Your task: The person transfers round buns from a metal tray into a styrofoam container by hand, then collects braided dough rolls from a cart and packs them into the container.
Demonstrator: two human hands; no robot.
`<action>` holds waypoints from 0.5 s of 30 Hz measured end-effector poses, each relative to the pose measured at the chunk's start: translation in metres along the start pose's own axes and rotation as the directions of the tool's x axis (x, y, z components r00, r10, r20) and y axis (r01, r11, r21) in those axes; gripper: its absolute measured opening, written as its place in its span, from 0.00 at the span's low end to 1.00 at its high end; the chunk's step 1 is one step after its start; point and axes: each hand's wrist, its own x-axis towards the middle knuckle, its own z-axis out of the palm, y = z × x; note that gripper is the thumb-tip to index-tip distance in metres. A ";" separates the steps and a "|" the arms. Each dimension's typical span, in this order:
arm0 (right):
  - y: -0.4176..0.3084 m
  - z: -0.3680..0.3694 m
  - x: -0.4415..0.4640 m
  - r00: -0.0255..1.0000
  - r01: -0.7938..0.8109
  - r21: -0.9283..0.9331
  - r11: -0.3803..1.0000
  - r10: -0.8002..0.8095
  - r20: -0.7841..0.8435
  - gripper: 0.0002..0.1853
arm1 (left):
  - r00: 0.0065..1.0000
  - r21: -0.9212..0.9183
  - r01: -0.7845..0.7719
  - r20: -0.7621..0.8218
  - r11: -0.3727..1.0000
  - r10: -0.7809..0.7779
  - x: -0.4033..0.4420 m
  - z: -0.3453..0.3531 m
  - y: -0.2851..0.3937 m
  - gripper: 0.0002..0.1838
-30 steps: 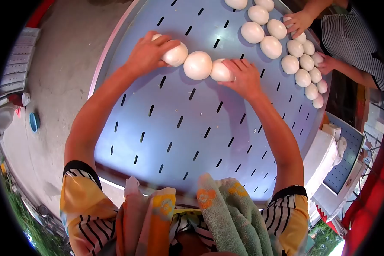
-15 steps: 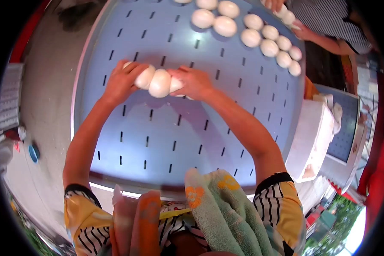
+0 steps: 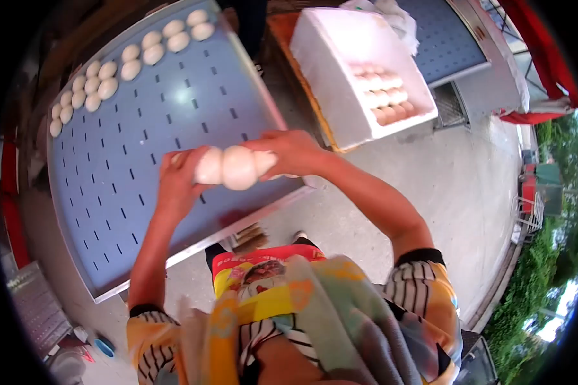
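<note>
A short row of white eggs (image 3: 239, 168) is squeezed end to end between my two hands. My left hand (image 3: 181, 178) closes around the left end, and my right hand (image 3: 288, 154) wraps the right end, so the outermost eggs are partly hidden. Both hands hover above the near right corner of a blue slotted table (image 3: 144, 186). On its far side, several more white eggs (image 3: 131, 70) lie in paired rows.
Right of the table stands a white foam box (image 3: 331, 80) with rows of eggs (image 3: 385, 97) inside. Another blue slotted table (image 3: 433, 48) is behind it. A person's dark trouser leg (image 3: 250, 29) shows beyond the table. Concrete floor (image 3: 424, 186) lies to the right.
My view and body have turned right. The held eggs have moved from over the table's middle toward its right corner, and the foam box's inside now shows. The other person's hands have left view.
</note>
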 end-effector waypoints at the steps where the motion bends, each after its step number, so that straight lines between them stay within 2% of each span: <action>1: 0.022 -0.020 -0.056 0.999 -0.033 -0.020 0.999 0.032 -0.031 0.38 | 0.999 -0.025 -0.035 0.013 0.999 0.036 0.012 0.027 0.048 0.38; 3: 0.057 -0.049 -0.118 0.993 -0.101 -0.066 0.993 0.097 -0.069 0.39 | 0.996 -0.095 -0.083 0.030 0.992 0.087 0.041 0.063 0.101 0.38; 6: 0.105 -0.101 -0.203 0.980 -0.168 -0.019 0.986 0.165 -0.111 0.39 | 0.987 -0.056 -0.156 0.033 0.986 0.158 0.086 0.095 0.200 0.37; 8: 0.133 -0.130 -0.229 0.975 -0.196 0.025 0.980 0.197 -0.101 0.39 | 0.987 -0.068 -0.141 0.068 0.988 0.146 0.115 0.111 0.239 0.37; 9: 0.148 -0.144 -0.235 0.972 -0.213 0.043 0.976 0.216 -0.093 0.39 | 0.987 -0.079 -0.134 0.084 0.988 0.140 0.132 0.119 0.250 0.37; 13: 0.242 -0.185 -0.229 0.984 -0.112 -0.058 0.992 0.103 -0.148 0.38 | 0.984 0.050 -0.178 0.023 0.983 0.177 0.207 0.172 0.268 0.35; 14: 0.266 -0.199 -0.224 0.981 -0.154 -0.018 0.988 0.151 -0.124 0.38 | 0.987 0.055 -0.159 0.034 0.986 0.157 0.225 0.187 0.273 0.36; 15: 0.281 -0.206 -0.226 0.981 -0.143 -0.068 0.987 0.132 -0.140 0.38 | 0.989 0.059 -0.143 0.054 0.988 0.140 0.241 0.198 0.280 0.37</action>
